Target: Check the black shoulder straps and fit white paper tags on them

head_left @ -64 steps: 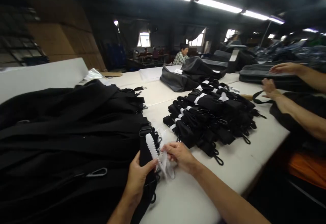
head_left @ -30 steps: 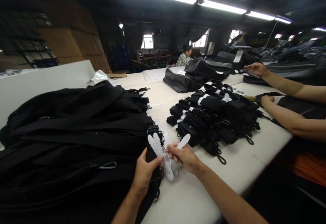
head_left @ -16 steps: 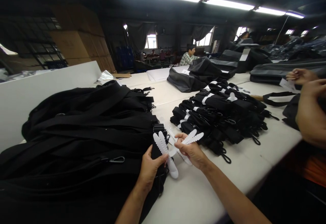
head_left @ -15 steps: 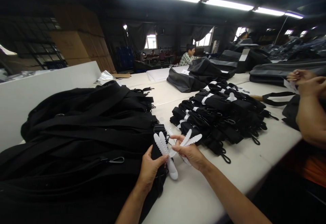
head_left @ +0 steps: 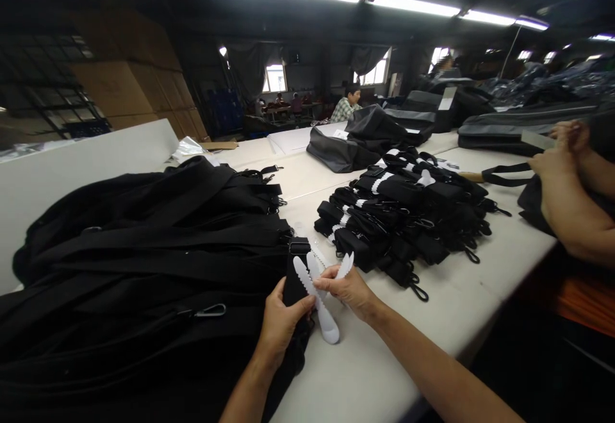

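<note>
The left hand is clenched on the folded end of a black strap, thumb over the front, and pins a white scalloped tie against the webbing; the right hand pinches a second white tie between thumb and forefinger, just beside the first; both sit near the front edge of the table, at the right end of a large heap of loose black straps.

The ties look like thin plastic strips, very light, springy and smooth, so they would likely slip from a loose pinch; the notched edges give the fingers something to bite on, and the middle of the strip seems the best hold, leaving the rounded tip free. The strap is soft, limp webbing that will unfold if released; it is best held tight across the fold, clear of the metal snap hook lying on the heap.

Further along the table lies a pile of bundled straps banded in white; at the right edge a co-worker's hand is at a dark bag.
</note>
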{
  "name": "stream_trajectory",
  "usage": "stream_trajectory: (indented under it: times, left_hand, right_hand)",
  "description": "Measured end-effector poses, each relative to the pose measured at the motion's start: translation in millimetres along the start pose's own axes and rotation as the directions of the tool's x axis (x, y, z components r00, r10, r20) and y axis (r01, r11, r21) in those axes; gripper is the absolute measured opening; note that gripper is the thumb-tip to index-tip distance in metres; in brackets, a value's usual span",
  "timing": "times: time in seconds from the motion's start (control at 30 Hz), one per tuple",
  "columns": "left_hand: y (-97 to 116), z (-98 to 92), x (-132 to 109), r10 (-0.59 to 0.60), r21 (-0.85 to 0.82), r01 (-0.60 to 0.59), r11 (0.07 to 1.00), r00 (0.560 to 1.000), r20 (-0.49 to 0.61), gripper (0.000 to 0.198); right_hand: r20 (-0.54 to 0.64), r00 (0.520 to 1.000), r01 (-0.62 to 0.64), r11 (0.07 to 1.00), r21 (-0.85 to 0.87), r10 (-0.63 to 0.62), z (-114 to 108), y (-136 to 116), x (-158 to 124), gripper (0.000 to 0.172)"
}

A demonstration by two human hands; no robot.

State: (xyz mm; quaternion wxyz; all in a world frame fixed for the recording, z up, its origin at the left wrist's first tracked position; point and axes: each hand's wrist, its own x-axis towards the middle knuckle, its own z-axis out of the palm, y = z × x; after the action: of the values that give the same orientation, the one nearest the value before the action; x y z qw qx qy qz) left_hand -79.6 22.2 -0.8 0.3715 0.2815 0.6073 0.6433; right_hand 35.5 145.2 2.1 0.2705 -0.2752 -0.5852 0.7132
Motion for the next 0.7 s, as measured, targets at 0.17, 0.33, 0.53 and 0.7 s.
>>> stream_trajectory:
  times: [0.17,0.33,0.53,0.7]
  left_hand:
    - [0.0,-1.6,1.9,0.004,-0.046,-0.006,0.999,0.999,-0.033,0.042]
    - [-0.1,-3.1,1.4,0.011,-0.066,-0.013,0.998,0.999,-0.033,0.039]
    - [-0.4,-3.5,0.5,0.010,-0.072,-0.012,0.997,1.000,-0.028,0.038]
    - [0.8,0.2,0.2,0.014,-0.016,-0.014,1.000,1.000,0.008,0.046]
  right_hand:
    - [-0.139,0.979,0.168,0.977,0.135,-0.149,-16.1,-12.2,1.6,0.040]
    - [-0.319,0.885,0.413,0.888,0.204,-0.338,-35.4,-24.1,-0.4,0.032]
    - [-0.193,0.951,0.276,0.946,0.169,-0.243,-23.7,-19.4,-3.9,0.032]
    - [0.134,0.991,0.029,0.999,-0.043,-0.023,-3.9,-5.3,-6.8,0.042]
